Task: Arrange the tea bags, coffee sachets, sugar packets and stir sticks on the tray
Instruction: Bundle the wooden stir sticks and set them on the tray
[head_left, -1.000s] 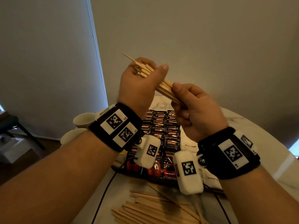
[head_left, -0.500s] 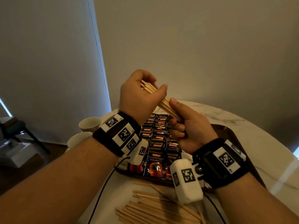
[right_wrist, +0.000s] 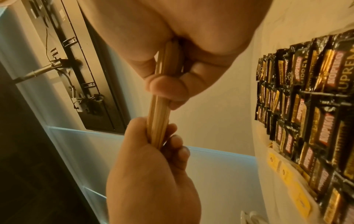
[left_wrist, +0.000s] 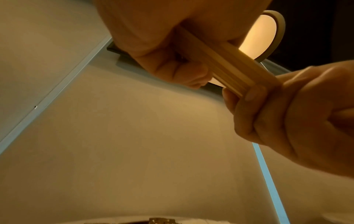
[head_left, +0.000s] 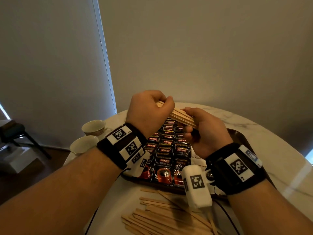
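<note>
Your left hand (head_left: 147,110) fingers curling round far end of stir stick bundle (head_left: 182,116), thumb pressing on top. Your right hand (head_left: 203,131) gripping near end, fingers wrapped. Bundle hanging above coffee sachets (head_left: 166,156) lying in rows on tray (head_left: 240,138). Loose stir sticks (head_left: 166,217) lying on table (head_left: 279,150). Pale packets beside sachets, possibly sugar.

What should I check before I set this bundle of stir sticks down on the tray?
1. Both hands hold the bundle of stir sticks: left hand and right hand grip it, ok.
2. Sticks squared up: ok in the left wrist view.
3. Free spot on the tray: cannot tell, the hands hide it.
4. Coffee sachets in tidy rows: ok.
5. Loose sticks off the tray: not ok.
</note>
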Demonstrator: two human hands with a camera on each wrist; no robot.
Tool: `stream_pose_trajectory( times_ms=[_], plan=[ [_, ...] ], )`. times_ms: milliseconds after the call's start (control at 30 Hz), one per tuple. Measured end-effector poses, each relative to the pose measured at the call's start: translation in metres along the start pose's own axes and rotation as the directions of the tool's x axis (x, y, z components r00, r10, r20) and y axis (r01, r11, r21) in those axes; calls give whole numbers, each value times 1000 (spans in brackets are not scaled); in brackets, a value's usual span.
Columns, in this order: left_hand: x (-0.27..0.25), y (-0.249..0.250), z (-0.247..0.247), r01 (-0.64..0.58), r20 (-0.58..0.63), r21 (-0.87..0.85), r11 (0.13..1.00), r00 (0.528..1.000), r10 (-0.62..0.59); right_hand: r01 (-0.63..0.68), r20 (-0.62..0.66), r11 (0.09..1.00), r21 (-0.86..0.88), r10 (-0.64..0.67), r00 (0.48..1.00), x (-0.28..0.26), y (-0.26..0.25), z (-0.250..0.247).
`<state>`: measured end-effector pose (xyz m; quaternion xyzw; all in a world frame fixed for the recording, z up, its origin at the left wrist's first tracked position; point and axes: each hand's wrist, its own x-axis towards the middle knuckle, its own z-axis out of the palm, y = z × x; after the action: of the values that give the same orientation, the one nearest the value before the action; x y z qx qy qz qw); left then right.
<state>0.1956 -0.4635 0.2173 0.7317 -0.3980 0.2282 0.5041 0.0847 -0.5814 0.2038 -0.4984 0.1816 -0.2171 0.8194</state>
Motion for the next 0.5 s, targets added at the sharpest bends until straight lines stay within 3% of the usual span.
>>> stream_pose_trajectory(
  times_ms=[167,300,400,500],
  plan=[
    [-4,-4,-3,37,-29,-67,997,999,-39,14,104,996,-90,-4,995,-2,1,1],
    [5,-11,-4,249,82,-134,959,967,-240,128,182,945,-300,-75,980,-1,-3,1],
    [14,-16,-7,362,224,-120,924,917,-330,254,252,800,-544,-133,959,1,-8,-5],
    [24,-18,-4,409,383,-105,907,858,-343,349,386,592,-727,-68,920,-3,-19,-7]
  ],
)
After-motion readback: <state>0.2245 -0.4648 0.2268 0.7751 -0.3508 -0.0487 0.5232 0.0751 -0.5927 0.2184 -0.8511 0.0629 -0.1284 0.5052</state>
